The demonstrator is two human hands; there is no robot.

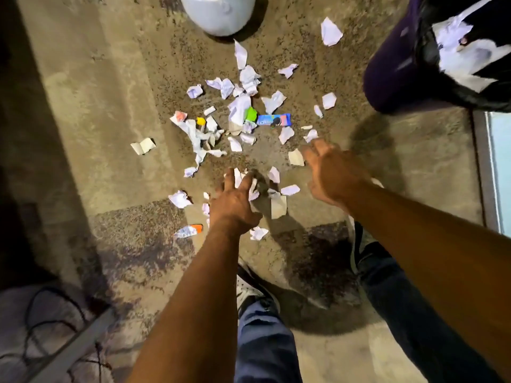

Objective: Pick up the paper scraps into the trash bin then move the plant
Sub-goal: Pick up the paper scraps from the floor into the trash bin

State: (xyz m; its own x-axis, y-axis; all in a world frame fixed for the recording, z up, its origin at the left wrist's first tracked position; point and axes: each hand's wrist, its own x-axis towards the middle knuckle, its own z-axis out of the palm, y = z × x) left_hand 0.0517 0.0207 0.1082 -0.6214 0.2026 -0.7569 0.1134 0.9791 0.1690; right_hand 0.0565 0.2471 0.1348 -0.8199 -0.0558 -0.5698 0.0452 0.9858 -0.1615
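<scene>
Both my hands reach down to the torn white paper scraps (243, 111) on the speckled brown floor (110, 111).

My left hand (235, 203) has its fingers (244, 182) spread, touching scraps; my right hand (329, 172) is blurred, fingers loosely apart, holding nothing. Further away lies a blue biscuit wrapper (273, 120). The dark purple trash bin (409, 62) stands far right, the white round pot (218, 12) at the top.

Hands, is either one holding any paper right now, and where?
Neither clearly holds anything. The left hand reaches with spread fingers onto paper scraps; the right hand hovers open over the floor.
</scene>
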